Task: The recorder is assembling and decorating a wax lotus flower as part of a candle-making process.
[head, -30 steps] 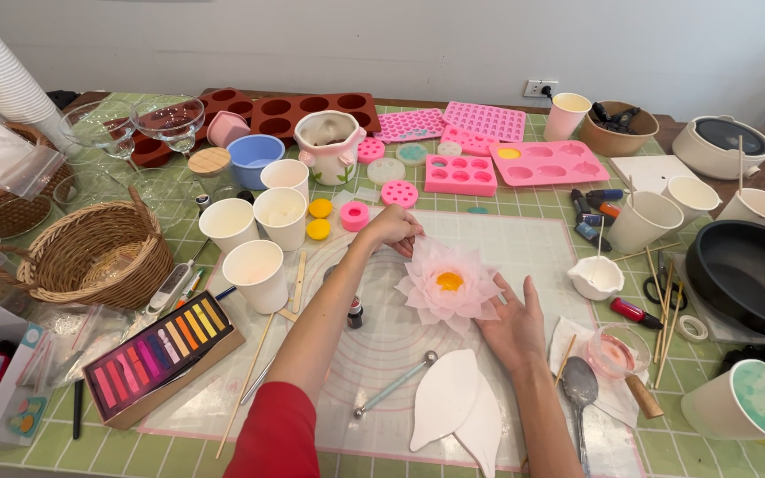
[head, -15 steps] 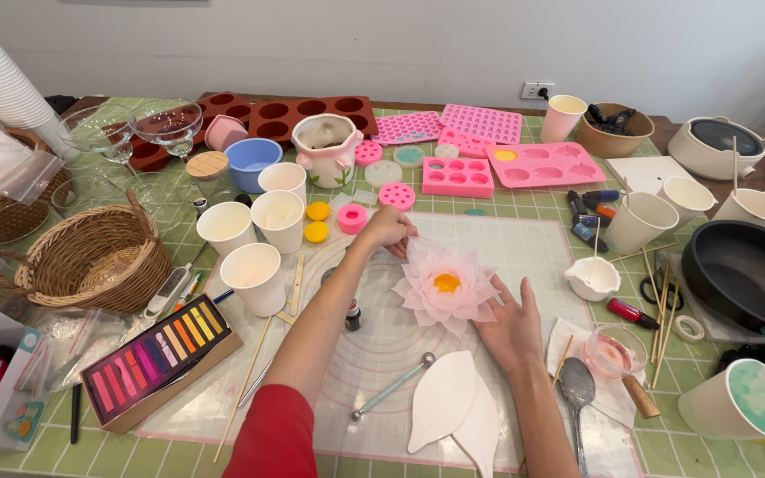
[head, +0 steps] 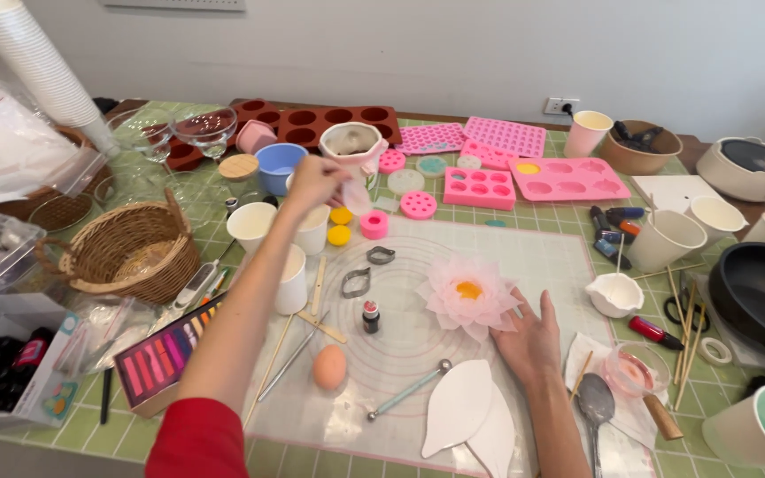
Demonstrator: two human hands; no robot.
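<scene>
Fingers (head: 340,184) of the left hand (head: 316,180) are pinched together on a small pale pink petal (head: 355,198), held up over the white cups (head: 312,232) near the back-left of the mat. Going from the far left edge: a clear bag and a tall stack of paper cups (head: 33,66), a grey box of small dark bottles (head: 6,367), then a wicker basket (head: 130,252) and a tray of pastel sticks (head: 166,358) in pinks, oranges and yellows. The red sleeve (head: 197,441) sits right at the bottom there.

Moving over, the silicone mat (head: 418,354) has an egg-shaped peach sponge (head: 329,366), two metal cutters (head: 367,270), a tiny dark bottle (head: 370,316) and a ball-tipped tool (head: 407,390) lying diagonally. Behind it are a brown muffin mould (head: 329,124), a blue bowl (head: 278,165) and a few pink moulds (head: 524,173).

Middle-right: the pink flower (head: 468,296) with the yellow centre sits on the mat, and the right hand (head: 529,341) lies flat just beside it, fingers spread apart and touching the outer petals, not gripping anything. Two white leaf shapes (head: 471,420) lie just below that wrist.

Further right there's a small white dish (head: 614,294), a metal spoon (head: 597,407), more white cups, wooden sticks, and a black pan (head: 763,296) at the edge of the table (head: 710,389).
</scene>
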